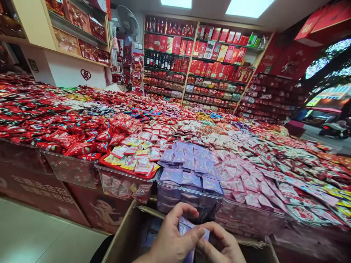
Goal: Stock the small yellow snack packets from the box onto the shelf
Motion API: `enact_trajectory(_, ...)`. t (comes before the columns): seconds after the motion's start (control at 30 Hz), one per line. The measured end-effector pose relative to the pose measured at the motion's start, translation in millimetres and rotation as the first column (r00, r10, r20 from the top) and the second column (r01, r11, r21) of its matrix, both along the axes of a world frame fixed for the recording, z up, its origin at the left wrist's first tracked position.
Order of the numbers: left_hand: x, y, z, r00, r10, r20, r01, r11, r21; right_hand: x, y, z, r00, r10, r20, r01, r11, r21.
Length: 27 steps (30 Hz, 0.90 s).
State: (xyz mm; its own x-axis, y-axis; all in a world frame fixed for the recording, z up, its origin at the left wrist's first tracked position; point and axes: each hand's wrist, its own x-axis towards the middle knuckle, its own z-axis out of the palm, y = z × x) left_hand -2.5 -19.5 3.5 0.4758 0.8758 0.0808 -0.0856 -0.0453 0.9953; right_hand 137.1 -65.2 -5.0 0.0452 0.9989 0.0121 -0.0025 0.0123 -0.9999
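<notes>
My left hand [174, 235] is curled around small purple candy packets [185, 225], its thumb lying across them. From the other side my right hand [219, 244] closes on the right end of the same packets; how many there are I cannot tell. Both hands are over an open cardboard box [123, 228], where more purple packets [150, 233] lie partly hidden in shadow. Just beyond the hands stands a clear bin [189, 193] heaped with neat rows of purple packets [189, 159].
Left of the purple bin is a red-rimmed bin [100, 166] of yellow and pink packets. Pink packets [246, 175] fill the right side, red ones [82, 138] the left. Shelves [196, 65] of boxes and bottles line the back. A street with a scooter [336, 129] shows at right.
</notes>
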Motion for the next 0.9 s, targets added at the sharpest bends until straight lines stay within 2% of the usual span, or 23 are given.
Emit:
enact_trajectory(0.1, 1, 0, 3.1, 1.000, 0.022, -0.015, -0.021, 0.999, 0.042, 7, -1, 4.0, 0.996, -0.068, 0.056, 0.064, 0.995, 0.080)
enact_trajectory(0.17, 2, 1, 5.3, 1.000, 0.023, 0.004, -0.023, 0.999, 0.032, 15, -1, 8.3, 0.989, -0.141, 0.049, 0.136, 0.987, 0.083)
enact_trajectory(0.27, 6, 3, 6.9, 0.996, -0.087, 0.034, 0.089, 0.992, -0.088, 24, -2, 14.0, 0.977, -0.214, -0.007, 0.214, 0.977, 0.008)
enact_trajectory(0.37, 9, 3, 6.6, 0.973, -0.225, 0.054, 0.231, 0.952, -0.199, 24, -3, 16.4, 0.982, -0.165, -0.089, 0.163, 0.986, -0.032)
enact_trajectory(0.63, 11, 3, 7.2, 0.975, -0.207, 0.076, 0.221, 0.917, -0.332, 14, -3, 11.4, 0.931, -0.132, -0.340, 0.121, 0.991, -0.055)
enact_trajectory(0.8, 8, 5, 6.2, 0.980, -0.191, 0.058, 0.199, 0.917, -0.345, 9, -7, 13.0, 0.985, -0.148, -0.094, 0.156, 0.985, 0.079)
enact_trajectory(0.9, 8, 3, 6.4, 0.984, -0.175, 0.042, 0.179, 0.927, -0.330, 6, -10, 13.1, 0.987, -0.149, -0.067, 0.155, 0.983, 0.102)
